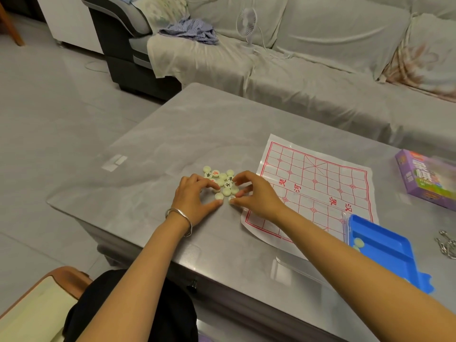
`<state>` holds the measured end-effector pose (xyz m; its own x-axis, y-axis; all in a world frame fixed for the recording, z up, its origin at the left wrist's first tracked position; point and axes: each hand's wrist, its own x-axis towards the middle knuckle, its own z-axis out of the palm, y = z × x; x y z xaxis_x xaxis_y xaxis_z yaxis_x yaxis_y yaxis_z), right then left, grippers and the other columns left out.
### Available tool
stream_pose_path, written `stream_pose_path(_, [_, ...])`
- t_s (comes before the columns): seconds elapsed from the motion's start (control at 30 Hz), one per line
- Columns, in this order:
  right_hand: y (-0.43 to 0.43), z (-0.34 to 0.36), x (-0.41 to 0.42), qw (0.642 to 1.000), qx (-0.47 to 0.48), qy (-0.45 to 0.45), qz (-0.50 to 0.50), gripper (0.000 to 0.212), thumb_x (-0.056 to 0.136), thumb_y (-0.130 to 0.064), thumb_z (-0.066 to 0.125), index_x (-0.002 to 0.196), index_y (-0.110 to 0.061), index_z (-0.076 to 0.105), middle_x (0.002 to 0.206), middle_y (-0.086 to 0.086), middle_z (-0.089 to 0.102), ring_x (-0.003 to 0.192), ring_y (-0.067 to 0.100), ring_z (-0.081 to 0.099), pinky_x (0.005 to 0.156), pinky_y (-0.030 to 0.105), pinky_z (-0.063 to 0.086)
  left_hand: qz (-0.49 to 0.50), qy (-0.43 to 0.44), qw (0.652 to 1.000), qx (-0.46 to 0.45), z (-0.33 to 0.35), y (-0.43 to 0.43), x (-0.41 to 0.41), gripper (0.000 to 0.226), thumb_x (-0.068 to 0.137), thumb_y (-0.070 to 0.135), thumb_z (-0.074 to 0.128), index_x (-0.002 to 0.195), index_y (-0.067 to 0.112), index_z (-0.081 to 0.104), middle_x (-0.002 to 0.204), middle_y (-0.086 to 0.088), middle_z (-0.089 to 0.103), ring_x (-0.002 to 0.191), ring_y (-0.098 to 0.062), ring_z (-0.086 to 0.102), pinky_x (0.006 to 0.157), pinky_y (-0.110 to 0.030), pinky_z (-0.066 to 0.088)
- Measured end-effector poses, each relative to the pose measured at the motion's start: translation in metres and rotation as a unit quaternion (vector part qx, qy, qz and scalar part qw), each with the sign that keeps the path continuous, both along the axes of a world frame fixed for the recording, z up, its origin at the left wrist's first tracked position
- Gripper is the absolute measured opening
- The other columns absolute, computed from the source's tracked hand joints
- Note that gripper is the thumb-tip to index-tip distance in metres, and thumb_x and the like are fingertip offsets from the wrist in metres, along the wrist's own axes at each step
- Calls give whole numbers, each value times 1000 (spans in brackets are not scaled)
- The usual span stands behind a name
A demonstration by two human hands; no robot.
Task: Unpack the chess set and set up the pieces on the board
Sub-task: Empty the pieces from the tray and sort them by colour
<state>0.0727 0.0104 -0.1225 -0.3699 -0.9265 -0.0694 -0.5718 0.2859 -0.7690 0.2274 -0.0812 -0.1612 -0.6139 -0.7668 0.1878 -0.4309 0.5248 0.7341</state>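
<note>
The chess pieces (223, 185) lie in a tight cluster on the grey desk (172, 134), just left of the paper board (313, 183). The left hand (195, 197) and right hand (256, 197) curl around the cluster from either side, fingertips touching its outer pieces. Whether either grip actually pinches a piece I cannot tell. A blue tray (385, 245) sits at the board's near right corner, with a purple box (429, 178) farther right.

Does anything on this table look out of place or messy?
Yes. The chess pieces lie heaped on the table left of the board, some face down, none on the grid. The board is creased and askew, and the blue tray covers one near corner.
</note>
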Motion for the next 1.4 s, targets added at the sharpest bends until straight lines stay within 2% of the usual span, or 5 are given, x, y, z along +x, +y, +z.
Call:
stream_pose_path(0.23, [50,30,-34,999,-29,-26,-23,23,83,-12,67,103,-20,58,102,-7,61,90,6,61,68,6,49,-25,19,999,-10,16,21,-6,29,72,34,76,97,28,65,102,7,58,101,-11,41,85,-25,37])
stream_pose_path(0.43, [160,55,-102,997,62,19,-52,16,83,-14,68,99,-18,64,99,-8,66,92,6,63,75,12,51,-147,-35,988,-19,41,74,-51,36,78,45,65,109,27,62,115,6,60,109,-12,49,93,-26,40])
stream_pose_path(0.7, [267,46,-150,973,212,78,-42,28,81,-22,72,108,-22,65,105,-8,65,94,4,59,76,6,45,-354,-169,917,-72,54,184,-146,41,92,42,48,130,27,50,131,1,52,119,-17,46,97,-30,37])
stream_pose_path(1.03, [270,45,-158,936,319,127,75,34,85,-28,66,117,-19,59,104,-3,60,95,12,56,86,24,45,-431,-263,852,-141,43,220,-193,32,91,44,49,117,31,62,108,2,62,95,-13,47,78,-27,38])
stream_pose_path(1.4, [286,39,-168,963,250,68,81,26,79,-28,73,102,-20,63,95,-5,63,89,10,55,85,25,46,-431,-206,878,-23,42,221,-196,17,81,37,67,90,24,65,83,15,60,79,-1,54,70,-12,41])
